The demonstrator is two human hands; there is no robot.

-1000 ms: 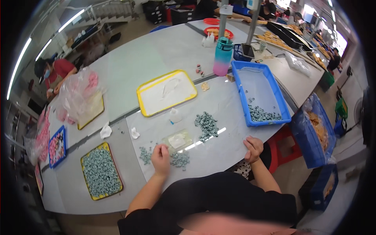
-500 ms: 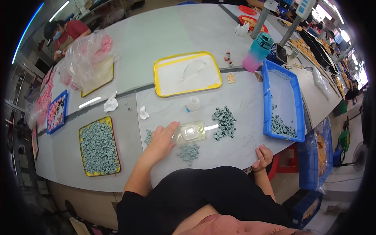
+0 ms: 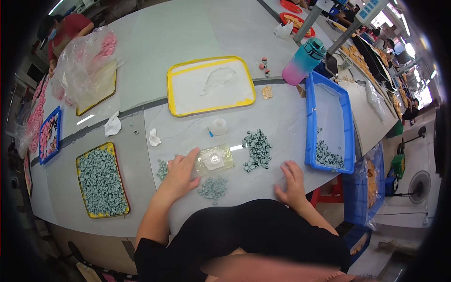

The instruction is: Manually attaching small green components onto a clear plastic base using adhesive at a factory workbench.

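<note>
My left hand [image 3: 177, 176] rests with fingers stretched out by the left edge of a clear, yellowish flat block [image 3: 227, 160]. Whether it touches the block I cannot tell. On the block lies a white square piece with a round, glossy centre [image 3: 215, 160]. My right hand [image 3: 292, 184] is over the table near its front edge, fingers apart and holding nothing. Between the hands is a heap of dull grey-green small pieces [image 3: 213, 188]. Darker, shiny green pieces [image 3: 257, 150] lie right of the block, and a few dull ones [image 3: 162, 169] beside my left hand.
A small white bottle [image 3: 219, 126] stands behind the block, before a yellow-rimmed tray [image 3: 171, 96]. Left is a yellow tray of grey-green pieces [image 3: 101, 181]; right, a blue bin [image 3: 348, 141] and a blue-pink drink bottle [image 3: 303, 61]. A person [image 3: 70, 28] sits far left.
My right hand has come up from the table edge onto the tabletop, its curled fingers now spread. My left hand stays beside the block. The whole view has shifted slightly.
</note>
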